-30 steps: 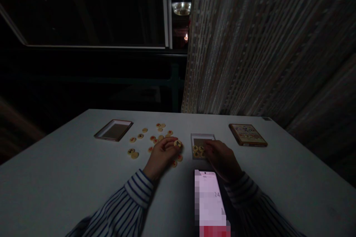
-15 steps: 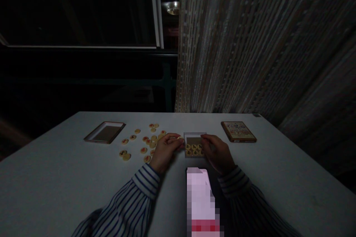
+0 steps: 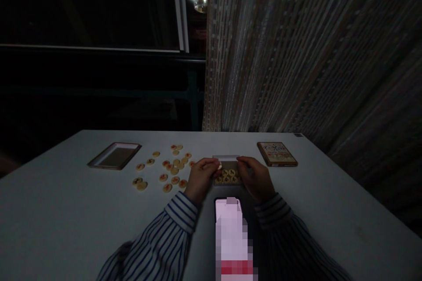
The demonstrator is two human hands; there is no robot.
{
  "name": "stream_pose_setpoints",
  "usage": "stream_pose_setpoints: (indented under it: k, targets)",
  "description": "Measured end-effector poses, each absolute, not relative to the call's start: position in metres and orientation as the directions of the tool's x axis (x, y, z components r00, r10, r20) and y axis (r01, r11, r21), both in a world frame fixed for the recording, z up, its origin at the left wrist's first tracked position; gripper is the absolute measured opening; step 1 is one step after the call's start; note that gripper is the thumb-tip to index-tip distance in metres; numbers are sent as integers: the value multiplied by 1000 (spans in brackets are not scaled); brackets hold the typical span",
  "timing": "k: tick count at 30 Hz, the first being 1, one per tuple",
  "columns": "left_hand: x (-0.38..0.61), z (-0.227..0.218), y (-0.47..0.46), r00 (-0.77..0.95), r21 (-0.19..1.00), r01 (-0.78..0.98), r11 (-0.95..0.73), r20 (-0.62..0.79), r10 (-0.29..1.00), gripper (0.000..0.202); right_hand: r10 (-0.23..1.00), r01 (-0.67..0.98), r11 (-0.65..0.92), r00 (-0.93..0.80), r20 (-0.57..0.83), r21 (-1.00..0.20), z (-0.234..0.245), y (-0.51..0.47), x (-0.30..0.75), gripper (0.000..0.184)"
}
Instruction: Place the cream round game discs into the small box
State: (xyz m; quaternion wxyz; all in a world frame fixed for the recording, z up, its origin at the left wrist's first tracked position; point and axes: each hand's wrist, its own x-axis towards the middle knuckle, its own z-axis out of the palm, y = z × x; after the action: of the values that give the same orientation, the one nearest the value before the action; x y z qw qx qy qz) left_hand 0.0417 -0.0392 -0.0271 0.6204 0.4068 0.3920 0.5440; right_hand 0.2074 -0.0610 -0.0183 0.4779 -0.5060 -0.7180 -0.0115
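Observation:
A small clear plastic box [image 3: 226, 158] with several round game pieces inside lies on the white table [image 3: 66, 210]. My left hand [image 3: 201, 178] pinches a light round game piece at the box's left edge. My right hand [image 3: 255, 178] curls round the box's right side, fingers on its wall. More round pieces with red or black marks [image 3: 166, 169] lie scattered left of my left hand. Both arms wear striped sleeves.
A lit phone [image 3: 231, 237] lies on the table close to me between my forearms. A shallow box lid [image 3: 114, 155] rests at the left and a printed box [image 3: 276, 153] at the right. A curtain hangs behind the table; the window is dark.
My left hand carried a piece from the scattered pile to the box's left edge. My right hand shifted from inside the box to its right side. The view drifted, so everything sits further left.

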Motion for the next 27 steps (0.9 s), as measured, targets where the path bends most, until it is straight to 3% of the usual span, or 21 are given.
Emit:
stream_pose_setpoints:
  k: [9,18,27]
  targets:
    - [38,-42,-43,109,938,-332,102,-69,992,25,726,733,563,-216,653,-382,-22,-61,203,16]
    - [38,-34,-49,196,958,-288,17,41,980,28,766,739,581,-356,535,-340,-23,-63,197,26]
    - [40,-36,-49,196,963,-271,0,55,979,26,774,769,566,-370,514,-298,-28,-61,196,30]
